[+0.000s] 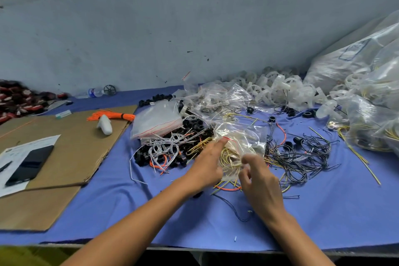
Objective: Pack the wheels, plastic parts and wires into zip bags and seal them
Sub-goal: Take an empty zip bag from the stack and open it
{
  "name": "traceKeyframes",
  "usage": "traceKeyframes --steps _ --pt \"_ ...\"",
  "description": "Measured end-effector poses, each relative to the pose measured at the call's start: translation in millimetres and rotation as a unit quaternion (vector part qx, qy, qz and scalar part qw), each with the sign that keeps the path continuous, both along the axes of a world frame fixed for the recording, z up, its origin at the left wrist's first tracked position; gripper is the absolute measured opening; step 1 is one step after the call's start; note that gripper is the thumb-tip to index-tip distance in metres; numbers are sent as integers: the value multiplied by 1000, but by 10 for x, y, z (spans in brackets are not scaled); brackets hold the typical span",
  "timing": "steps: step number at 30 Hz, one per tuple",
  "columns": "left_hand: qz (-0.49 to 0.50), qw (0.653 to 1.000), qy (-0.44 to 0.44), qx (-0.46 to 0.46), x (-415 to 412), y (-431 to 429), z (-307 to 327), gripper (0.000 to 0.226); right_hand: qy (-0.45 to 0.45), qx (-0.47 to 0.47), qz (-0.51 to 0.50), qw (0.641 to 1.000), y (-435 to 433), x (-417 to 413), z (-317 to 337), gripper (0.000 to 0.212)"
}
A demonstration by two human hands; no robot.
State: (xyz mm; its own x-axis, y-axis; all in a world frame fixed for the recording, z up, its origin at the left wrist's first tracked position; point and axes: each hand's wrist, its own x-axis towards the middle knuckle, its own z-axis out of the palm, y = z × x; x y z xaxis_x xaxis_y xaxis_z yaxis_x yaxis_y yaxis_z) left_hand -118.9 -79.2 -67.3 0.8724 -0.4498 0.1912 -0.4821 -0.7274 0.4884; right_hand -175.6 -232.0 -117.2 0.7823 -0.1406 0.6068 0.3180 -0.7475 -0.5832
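Two hands at one zip bag point(241, 136) of yellow wires point(228, 157).
Straight-fingered left hand point(207, 164) presses it; right hand point(261, 181) curled, blurred, grip unclear. Tangled black wires point(306, 153) right, cardboard point(71, 147) left.

A blue cloth point(112, 207) covers the bench. On its left side lie two flat brown sheets of cardboard point(71, 142), one on top of the other. A small white gadget point(105, 125) rests on the top sheet. Nearer the left edge lies a printed paper point(15, 155) with a flat black thing point(30, 165) on it. A water bottle point(91, 92) lies by the grey wall point(151, 28), near a red and black pile point(19, 99)
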Motion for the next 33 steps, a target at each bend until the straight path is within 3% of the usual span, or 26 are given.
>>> traceKeyframes --steps 2,4,6,8,10,13,15,19,21,26,30,33 --pt "-38 999 30 -17 20 8 52 71 -1 -72 33 997 14 -3 -5 34" --pt "-29 998 14 -50 46 77 91 49 8 -74 27 997 -4 17 3 44" --pt "37 991 -22 -127 107 230 95 29 18 -53 1 998 -20 34 5 59" --pt "141 974 -79 -161 232 469 58 25 26 -42 -16 999 -14 34 16 60" --pt "253 960 -104 -61 405 762 8 11 27 -39 -24 999 -5 40 21 56" --pt "342 931 -15 129 584 1097 -94 26 19 -6 -10 1000 -10 20 37 49" --pt "351 928 12 127 613 1178 -161 22 3 6 16 1000 -13 5 43 40" --pt "382 924 -1 5 620 1200 -156 16 23 -69 48 996 -15 14 36 34" --pt "382 923 -13 -29 597 1209 -83 15 31 -94 53 994 -19 25 32 36" --pt "314 939 -50 -129 422 1115 223 19 36 -74 22 996 -19 65 -18 65" --pt "130 967 78 -205 35 885 411 14 27 -75 21 997 -10 78 -37 65" --pt "106 978 116 -138 -182 496 281 13 20 -80 24 996 -9 79 -33 67"
